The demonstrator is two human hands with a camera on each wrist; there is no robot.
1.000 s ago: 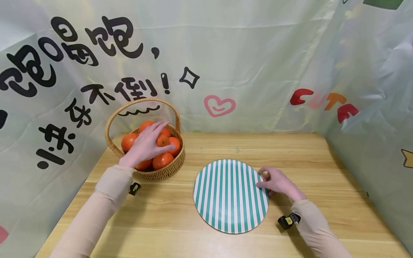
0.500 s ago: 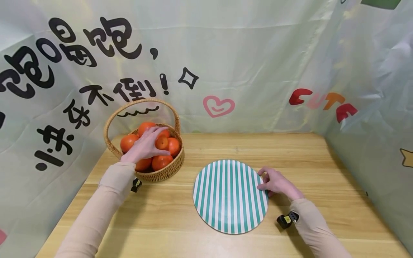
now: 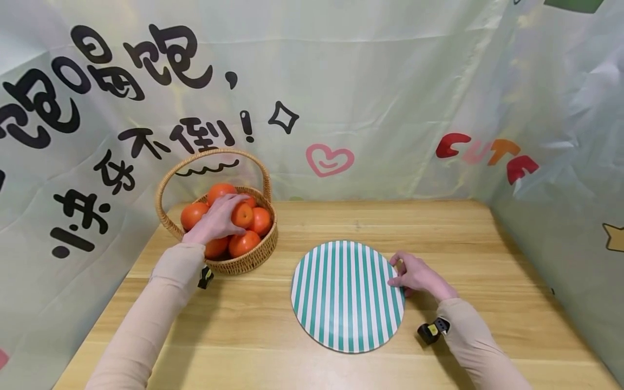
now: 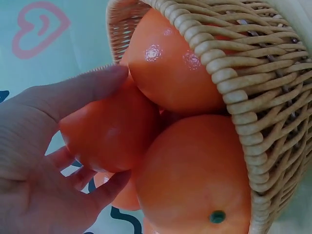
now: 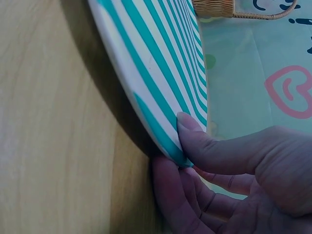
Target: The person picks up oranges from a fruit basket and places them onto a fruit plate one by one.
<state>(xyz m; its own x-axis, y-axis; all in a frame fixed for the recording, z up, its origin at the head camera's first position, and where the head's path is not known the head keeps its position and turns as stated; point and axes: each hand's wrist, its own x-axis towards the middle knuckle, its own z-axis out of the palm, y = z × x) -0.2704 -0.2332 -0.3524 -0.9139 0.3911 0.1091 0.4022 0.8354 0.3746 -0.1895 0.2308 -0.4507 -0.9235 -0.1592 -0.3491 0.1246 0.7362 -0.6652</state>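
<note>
At the left, my left hand [image 3: 216, 218] reaches into a wicker basket [image 3: 251, 259] heaped with several oranges. Its thumb and fingers curl round one orange [image 4: 112, 129] on top of the heap, which still lies among the others. Two neighbouring oranges [image 4: 195, 168] touch it in the left wrist view. My right hand [image 3: 420, 277] pinches the right rim of a round plate [image 3: 348, 298] with green and white stripes. In the right wrist view its thumb [image 5: 195, 139] lies on the plate's upper face, with fingers under the edge.
The basket's tall arched handle [image 3: 214, 151] rises behind my left hand. Both things stand on a wooden table [image 3: 253, 336], the plate right of the basket. A printed cloth [image 3: 390, 97] hangs along the table's back and sides.
My left hand has lowered slightly, and its spread fingers and thumb have closed round the orange. The right hand keeps its hold on the plate's rim.
</note>
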